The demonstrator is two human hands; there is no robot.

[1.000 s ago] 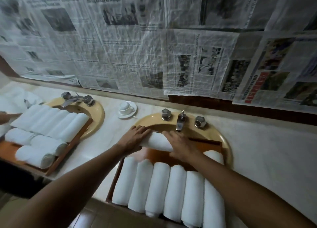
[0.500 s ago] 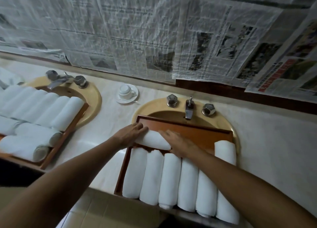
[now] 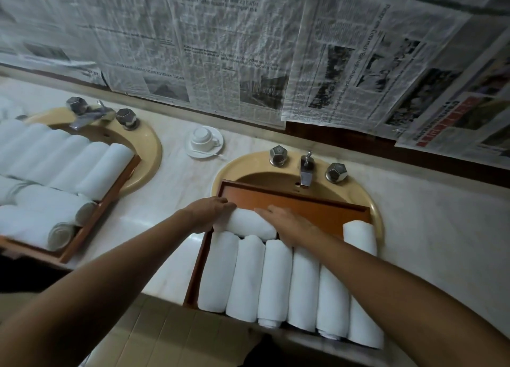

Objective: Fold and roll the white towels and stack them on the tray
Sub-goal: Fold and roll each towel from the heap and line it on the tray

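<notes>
Wooden tray [image 3: 317,209] holds six rolled towels [image 3: 276,278] — a seventh, crosswise roll [image 3: 248,223] at 12 o'clock, left hand [image 3: 209,209] gripping it, right hand [image 3: 287,223] flat on it.

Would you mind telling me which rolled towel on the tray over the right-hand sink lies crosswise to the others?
The crosswise towel, held between the left hand and right hand. It lies sideways behind the row of six towels, which point front to back.

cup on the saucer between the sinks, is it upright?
No: the cup sits mouth-down on its saucer, its flat base facing up and its handle to the side.
</notes>
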